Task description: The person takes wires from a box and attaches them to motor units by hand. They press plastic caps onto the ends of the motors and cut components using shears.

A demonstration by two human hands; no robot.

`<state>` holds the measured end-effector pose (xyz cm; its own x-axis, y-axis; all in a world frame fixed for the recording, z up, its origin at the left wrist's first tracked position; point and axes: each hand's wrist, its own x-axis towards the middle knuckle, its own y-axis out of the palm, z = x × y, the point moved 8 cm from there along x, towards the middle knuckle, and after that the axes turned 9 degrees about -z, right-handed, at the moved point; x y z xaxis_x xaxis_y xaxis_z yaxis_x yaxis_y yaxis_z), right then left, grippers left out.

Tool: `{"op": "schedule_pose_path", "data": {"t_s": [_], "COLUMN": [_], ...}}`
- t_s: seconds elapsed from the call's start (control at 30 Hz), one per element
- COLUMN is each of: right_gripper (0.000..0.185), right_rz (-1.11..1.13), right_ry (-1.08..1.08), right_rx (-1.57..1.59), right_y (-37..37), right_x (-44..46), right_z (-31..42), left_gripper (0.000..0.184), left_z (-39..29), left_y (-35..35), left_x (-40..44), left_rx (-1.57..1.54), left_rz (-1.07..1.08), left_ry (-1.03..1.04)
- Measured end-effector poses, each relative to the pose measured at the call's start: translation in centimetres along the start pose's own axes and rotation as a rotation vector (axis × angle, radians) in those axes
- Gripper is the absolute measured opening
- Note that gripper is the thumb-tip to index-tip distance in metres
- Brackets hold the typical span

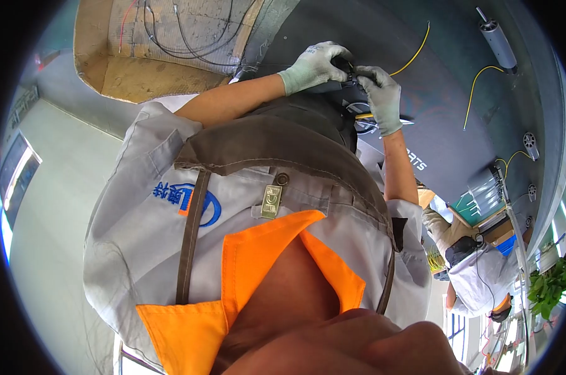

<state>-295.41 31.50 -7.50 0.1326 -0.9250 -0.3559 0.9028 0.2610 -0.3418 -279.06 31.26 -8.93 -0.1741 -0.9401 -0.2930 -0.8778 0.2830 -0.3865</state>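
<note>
My left hand [319, 67], in a pale work glove, has its fingers closed on a small black part [343, 63] over the dark mat. Facing it, my right hand [383, 100], also gloved, pinches at the same part from the other side. The fingers cover most of the part, so its exact kind is not clear. A thin dark cable runs from near my left wrist toward the cardboard box. Just below the hands is a dark round item with white markings [365, 125], partly hidden, with a short yellow wire [363, 115] across it.
The cardboard box [151, 81] at upper left holds several black cables [189, 53]. On the mat [445, 81] lie a yellow wire [414, 57], a silver cylinder [498, 45] with its own yellow wire, and smaller cylinders [530, 145]. A co-worker [480, 275] is at right.
</note>
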Motion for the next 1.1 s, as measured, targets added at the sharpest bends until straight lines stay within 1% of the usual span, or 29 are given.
{"op": "schedule_pose_path", "data": {"t_s": [0.03, 0.07, 0.13, 0.2, 0.27, 0.33, 0.43, 0.47, 0.5, 0.53, 0.57, 0.63, 0.67, 0.73, 0.77, 0.83, 0.87, 0.9, 0.97, 1.0, 1.03, 1.07, 1.1], "right_gripper": [0.018, 0.018, 0.018, 0.018, 0.018, 0.016, 0.016, 0.016, 0.017, 0.017, 0.017, 0.02, 0.02, 0.021, 0.021, 0.02, 0.019, 0.019, 0.024, 0.027, 0.027, 0.026, 0.025], "right_rz": [-0.043, -0.042, -0.019, 0.002, 0.029, 0.025, 0.07, 0.069, 0.117, 0.169, 0.171, 0.138, 0.136, 0.063, 0.068, -0.02, -0.016, -0.011, 0.209, 0.288, 0.287, 0.4, 0.515], "right_ry": [-0.031, -0.03, 0.131, 0.128, 0.127, -0.098, -0.168, -0.164, -0.102, -0.044, -0.047, -0.12, -0.126, -0.195, -0.201, -0.154, -0.147, -0.154, 0.087, 0.08, 0.076, 0.091, 0.105], "right_rx": [-0.029, -0.03, 0.131, 0.119, 0.115, -0.051, -0.157, -0.155, -0.077, -0.002, 0.001, -0.102, -0.107, -0.16, -0.166, -0.125, -0.238, -0.234, -0.538, -0.484, -0.492, -0.47, -0.443], "right_y": [-0.2, -0.2, 0.3, 0.2, 0.6, 0.3, 0.4, 0.4, 0.8, 1.0, 1.2, 1.2, 1.3, 1.2, 1.2, 0.3, -0.3, -0.8, -0.8, -0.4, -0.6, -0.1, 0.7], "right_x": [-0.2, -0.1, 0.2, 0.4, 0.6, 0.4, 0.9, 1.2, 1.6, 1.8, 1.8, 1.5, 1.2, 1.0, 0.9, 0.5, 0.5, 0.8, 1.2, 1.4, 1.9, 2.2, 2.4], "right_z": [0.3, -0.1, -1.7, -1.6, -1.2, 0.6, 1.6, 1.6, 1.0, 0.7, 0.7, 1.1, 1.0, 1.6, 1.6, 2.2, 2.4, 3.1, 1.6, 1.6, 1.7, 1.6, 1.7], "left_gripper": [0.045, 0.045, 0.045, 0.045, 0.046, 0.046, 0.048, 0.049, 0.05, 0.05, 0.05, 0.05, 0.05, 0.05, 0.05, 0.051, 0.051, 0.052, 0.053, 0.054, 0.056, 0.057, 0.057], "left_z": [-0.1, -0.1, 0.0, 0.0, 0.8, 0.8, 0.1, 0.2, 0.3, 0.3, 0.5, 0.5, 0.2, 0.1, 0.2, 0.7, 0.7, 1.1, 1.4, 0.9, 0.4, 0.5, 0.3], "left_y": [-0.1, -0.1, -0.2, -0.2, 0.1, 0.2, -0.3, -0.4, -0.2, 0.1, 0.1, -0.2, -0.3, -0.4, -0.4, 0.1, 0.2, 0.2, -0.2, -0.4, -0.5, -0.3, -0.4], "left_x": [0.0, -0.1, -0.1, 0.0, 0.1, 0.0, 0.2, 0.3, 0.1, -0.1, 0.0, 0.1, 0.0, 0.0, 0.1, -0.3, -0.5, -0.5, -0.4, -0.6, -0.8, -0.8, -0.7], "left_rx": [-0.001, -0.011, -0.017, -0.002, -0.017, -0.04, 0.021, 0.001, -0.02, -0.022, -0.032, -0.041, -0.011, 0.019, 0.015, -0.038, -0.038, -0.001, 0.038, 0.063, 0.085, 0.044, 0.044], "left_rz": [-0.001, 0.004, 0.011, -0.016, -0.012, -0.009, -0.01, 0.001, 0.013, 0.012, 0.002, -0.013, -0.016, -0.015, -0.024, 0.016, 0.012, 0.008, -0.005, -0.018, -0.029, 0.022, 0.013], "left_ry": [-0.001, -0.007, -0.008, 0.026, 0.008, -0.002, 0.066, 0.031, -0.007, -0.013, -0.013, -0.006, 0.024, 0.09, 0.091, 0.046, 0.039, 0.007, -0.019, 0.019, 0.059, 0.01, 0.012]}}
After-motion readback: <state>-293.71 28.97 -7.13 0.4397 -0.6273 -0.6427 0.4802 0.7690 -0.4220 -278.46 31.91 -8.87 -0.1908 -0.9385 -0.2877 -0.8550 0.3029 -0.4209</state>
